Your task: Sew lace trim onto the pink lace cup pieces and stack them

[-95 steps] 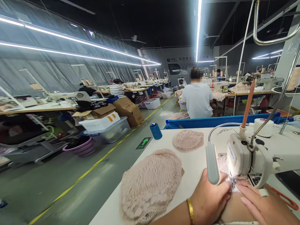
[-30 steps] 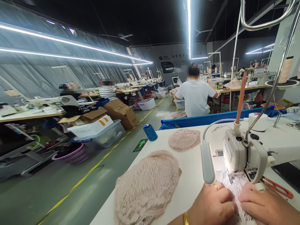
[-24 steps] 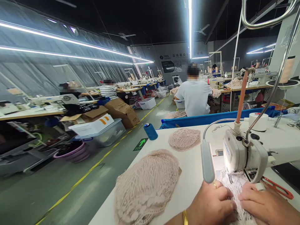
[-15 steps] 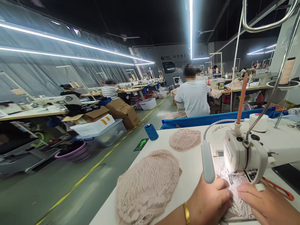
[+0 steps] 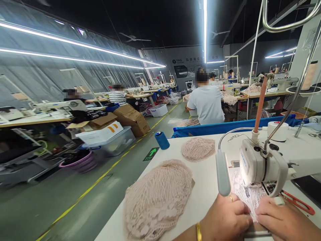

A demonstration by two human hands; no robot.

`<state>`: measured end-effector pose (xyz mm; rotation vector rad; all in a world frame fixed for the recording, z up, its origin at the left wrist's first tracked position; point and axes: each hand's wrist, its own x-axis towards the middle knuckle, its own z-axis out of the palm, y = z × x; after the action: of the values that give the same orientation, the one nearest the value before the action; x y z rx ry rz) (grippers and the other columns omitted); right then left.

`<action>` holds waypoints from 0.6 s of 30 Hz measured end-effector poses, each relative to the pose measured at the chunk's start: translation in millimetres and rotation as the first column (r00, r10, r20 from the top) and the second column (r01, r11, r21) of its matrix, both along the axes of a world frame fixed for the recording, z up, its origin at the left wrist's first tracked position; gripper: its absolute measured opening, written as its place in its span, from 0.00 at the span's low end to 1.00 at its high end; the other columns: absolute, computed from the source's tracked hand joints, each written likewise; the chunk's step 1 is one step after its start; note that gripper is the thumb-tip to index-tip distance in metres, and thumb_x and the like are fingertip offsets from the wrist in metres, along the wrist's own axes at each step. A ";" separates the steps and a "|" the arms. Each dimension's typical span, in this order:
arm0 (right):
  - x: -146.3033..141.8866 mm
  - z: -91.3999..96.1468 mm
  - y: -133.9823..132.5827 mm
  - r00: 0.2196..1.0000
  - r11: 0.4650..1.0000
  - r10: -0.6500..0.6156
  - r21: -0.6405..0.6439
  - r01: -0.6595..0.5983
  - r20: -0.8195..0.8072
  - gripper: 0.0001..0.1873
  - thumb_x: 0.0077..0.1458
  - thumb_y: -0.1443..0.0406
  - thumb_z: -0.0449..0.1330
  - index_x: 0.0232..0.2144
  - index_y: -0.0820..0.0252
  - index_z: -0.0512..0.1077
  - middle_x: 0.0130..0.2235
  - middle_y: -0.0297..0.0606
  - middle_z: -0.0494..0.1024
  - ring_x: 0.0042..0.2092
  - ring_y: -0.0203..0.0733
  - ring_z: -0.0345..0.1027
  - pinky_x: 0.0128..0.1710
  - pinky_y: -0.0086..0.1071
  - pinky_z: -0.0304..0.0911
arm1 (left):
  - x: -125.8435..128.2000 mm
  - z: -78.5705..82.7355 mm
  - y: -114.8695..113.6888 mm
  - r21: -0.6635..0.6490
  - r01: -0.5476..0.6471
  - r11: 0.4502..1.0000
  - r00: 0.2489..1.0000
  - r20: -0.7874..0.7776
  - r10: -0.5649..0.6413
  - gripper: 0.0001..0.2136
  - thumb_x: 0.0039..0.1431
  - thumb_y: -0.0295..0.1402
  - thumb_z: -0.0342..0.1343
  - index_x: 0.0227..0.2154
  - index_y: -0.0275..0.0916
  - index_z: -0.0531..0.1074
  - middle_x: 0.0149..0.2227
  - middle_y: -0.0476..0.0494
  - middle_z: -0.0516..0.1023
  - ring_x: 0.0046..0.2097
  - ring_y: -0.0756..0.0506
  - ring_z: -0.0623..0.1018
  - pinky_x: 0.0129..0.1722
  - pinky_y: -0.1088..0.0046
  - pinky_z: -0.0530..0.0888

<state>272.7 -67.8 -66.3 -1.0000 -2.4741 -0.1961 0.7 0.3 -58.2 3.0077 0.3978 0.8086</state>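
Observation:
Under the head of a white sewing machine (image 5: 260, 164) lies a piece of pale pink lace (image 5: 250, 198), lit by a small grey lamp (image 5: 223, 174). My left hand (image 5: 229, 214) is closed on the lace's left side, its fingers curled just in front of the presser foot. On the opposite side my right hand (image 5: 278, 216) grips the same lace, thumb and fingers drawn together. Both hands hide the lace's near edges. Orange-handled thread snips (image 5: 298, 202) rest to the right of the machine head.
A large stack of lace pieces (image 5: 159, 197) lies left of my hands, with a smaller lace stack (image 5: 198, 149) behind it. A blue thread cone (image 5: 162, 140) stands at the table's left edge. A co-worker (image 5: 207, 103) sits ahead, beyond a blue cloth (image 5: 200, 131).
Both hands have slid slightly back toward me, and their fingers have curled in more. More of the lace shows around the presser foot. The stacks have stayed put.

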 end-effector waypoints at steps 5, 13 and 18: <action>4.0 9.9 7.2 0.998 0.999 0.043 0.008 -0.043 0.041 0.27 0.55 0.76 0.57 0.53 0.49 0.78 0.47 0.34 0.87 0.43 0.46 0.80 0.48 0.35 0.72 | 2.7 5.1 2.3 -0.020 -0.025 1.000 0.998 0.062 0.026 0.03 0.71 0.30 0.61 0.40 0.41 0.78 0.42 0.51 0.87 0.39 0.47 0.81 0.48 0.61 0.69; 5.7 2.2 12.2 0.996 0.993 -0.077 0.093 0.074 0.032 0.31 0.57 0.75 0.58 0.59 0.48 0.78 0.49 0.37 0.88 0.44 0.48 0.82 0.44 0.37 0.74 | 2.6 21.6 1.3 -0.107 -0.147 0.983 0.989 0.000 0.148 0.06 0.73 0.29 0.58 0.43 0.43 0.81 0.43 0.50 0.86 0.44 0.43 0.81 0.54 0.58 0.69; 2.7 -1.5 17.7 0.988 0.986 -0.151 0.071 0.148 0.031 0.33 0.59 0.72 0.57 0.63 0.43 0.76 0.48 0.37 0.88 0.45 0.50 0.82 0.44 0.39 0.75 | 6.1 21.9 6.5 -0.120 -0.231 0.966 0.973 -0.028 0.229 0.08 0.75 0.32 0.58 0.42 0.43 0.83 0.40 0.47 0.84 0.44 0.41 0.79 0.53 0.59 0.71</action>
<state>275.4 -50.1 -67.9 -1.1628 -2.4082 -0.3473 6.8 6.8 -36.3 2.8898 0.7794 0.7442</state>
